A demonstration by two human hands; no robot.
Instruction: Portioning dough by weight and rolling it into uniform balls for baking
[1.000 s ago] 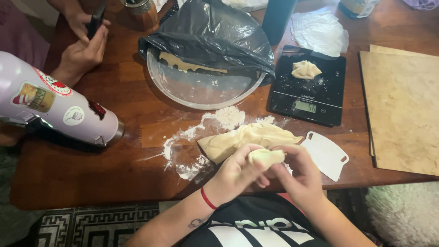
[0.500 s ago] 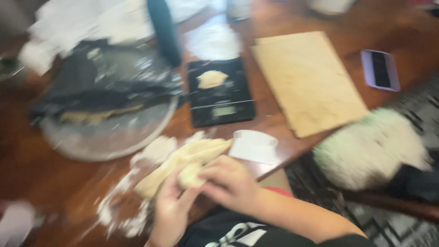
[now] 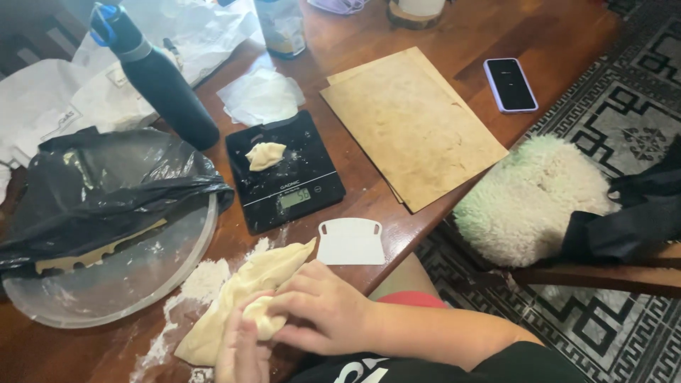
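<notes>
Since a second ago the view has swung right, so the patterned rug (image 3: 617,128), fleece-covered chair (image 3: 528,198) and phone (image 3: 510,84) now show, while both hands have stayed on the same small dough piece (image 3: 264,319) at the table's near edge. Right hand (image 3: 323,312) lies over it, fingers together and curled; left hand (image 3: 241,354) presses from beneath. It touches the larger dough slab (image 3: 248,284) on the floured wooden table (image 3: 567,35). Just beyond lie a white scraper (image 3: 350,242), a black scale (image 3: 284,170) bearing another dough lump (image 3: 265,155), a clear bowl (image 3: 106,276) under black plastic (image 3: 99,184), a dark bottle (image 3: 156,74) and parchment sheets (image 3: 411,124)
</notes>
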